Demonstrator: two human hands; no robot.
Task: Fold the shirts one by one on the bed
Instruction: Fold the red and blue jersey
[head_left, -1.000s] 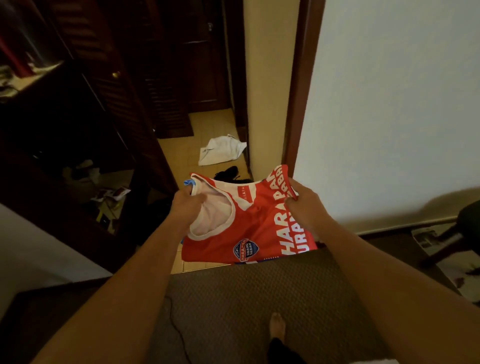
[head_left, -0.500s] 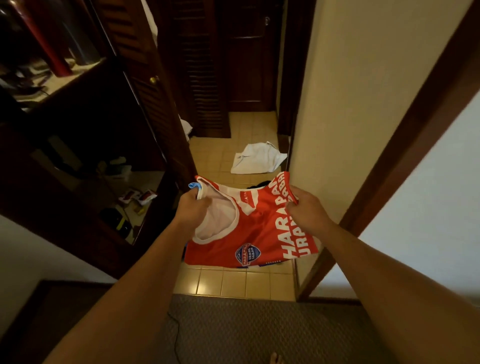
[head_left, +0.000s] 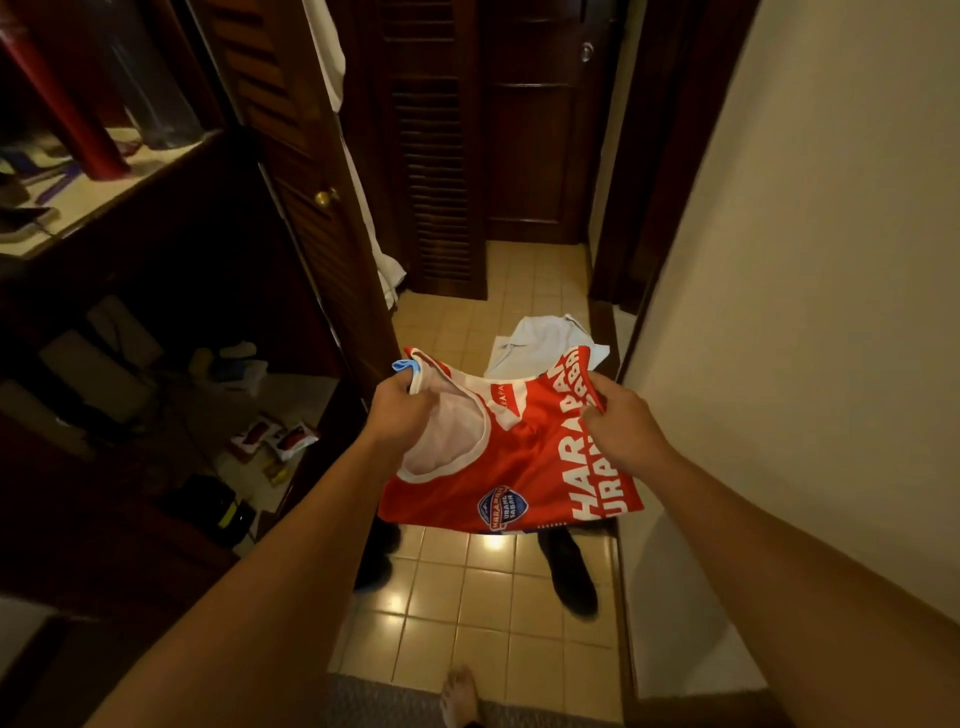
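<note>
1. The left hand (head_left: 400, 413) grips the red shirt (head_left: 524, 467) at its white-trimmed neck opening, fingers curled over the rim, with a small blue bit of cloth showing just above the knuckles.
2. The right hand (head_left: 621, 428) pinches the same shirt at its opposite upper edge, bunching the fabric over the white lettering (partly readable as "HARAPAN").
3. The red shirt hangs in the air between the two hands, stretched out and sagging a little in the middle, its lower hem free above the tiled floor (head_left: 467, 613); a round blue badge sits near that hem.
4. Beyond the shirt, on the floor, lies a crumpled white cloth (head_left: 535, 343), its near part hidden by the shirt's upper edge.
5. Below the shirt, two dark shapes rest on the tiles, one under each lower corner; what they are cannot be told.
6. A bare foot (head_left: 460, 696) stands nearer the camera than the shirt, at the seam of the tiles and a grey carpet.
7. Left of the shirt stands a dark louvred door (head_left: 291, 156) with a brass knob, and further left open shelves (head_left: 130, 171) hold cluttered items.
8. Right of the shirt rises a plain cream wall (head_left: 805, 312).
</note>
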